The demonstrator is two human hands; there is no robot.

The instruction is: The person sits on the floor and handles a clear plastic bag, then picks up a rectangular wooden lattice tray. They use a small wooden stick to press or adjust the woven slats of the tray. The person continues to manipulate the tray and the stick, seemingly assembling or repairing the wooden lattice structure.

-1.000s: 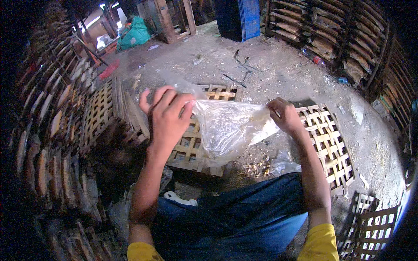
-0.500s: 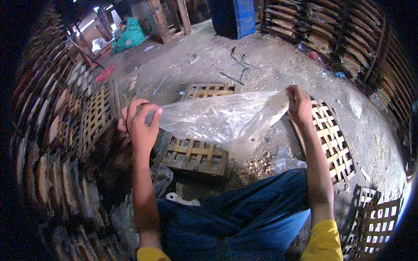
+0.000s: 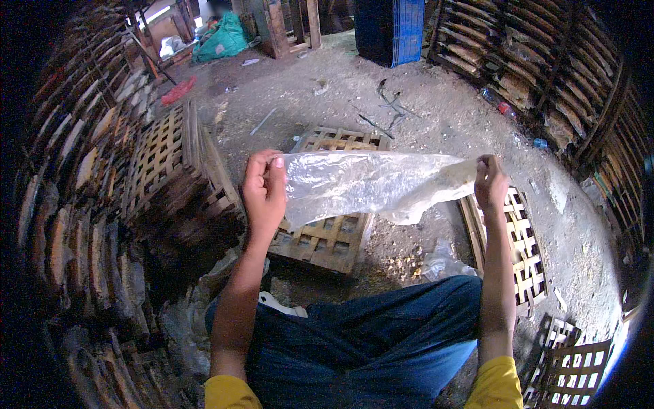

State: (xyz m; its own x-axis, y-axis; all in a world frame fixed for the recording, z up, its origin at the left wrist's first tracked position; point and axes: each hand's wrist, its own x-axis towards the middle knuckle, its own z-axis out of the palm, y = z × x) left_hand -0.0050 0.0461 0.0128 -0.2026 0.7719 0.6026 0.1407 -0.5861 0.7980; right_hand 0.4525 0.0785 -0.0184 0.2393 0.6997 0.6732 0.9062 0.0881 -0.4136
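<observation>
A clear, crinkled plastic sheet (image 3: 368, 178) is stretched between my two hands above my lap. My left hand (image 3: 264, 187) pinches its left end between thumb and fingers. At the other end, my right hand (image 3: 492, 183) grips a bunched corner. Whether the plastic is a flat sheet or a bag, I cannot tell. Beneath it lies a woven bamboo lattice tray (image 3: 320, 244), partly hidden by the plastic. Just past my right wrist rests another lattice panel (image 3: 524, 255).
Stacks of lattice trays (image 3: 160, 157) stand on the left. Racks of flat slabs (image 3: 524, 54) line the right. A blue crate (image 3: 407, 34) and a green sack (image 3: 221, 37) are at the back. Crumpled plastic (image 3: 446, 260) and crumbs lie on the floor near my knees.
My left hand has moved right and closed its fingers on the sheet's end. The right hand has shifted slightly right and down. The sheet's upper edge is now straighter and more level.
</observation>
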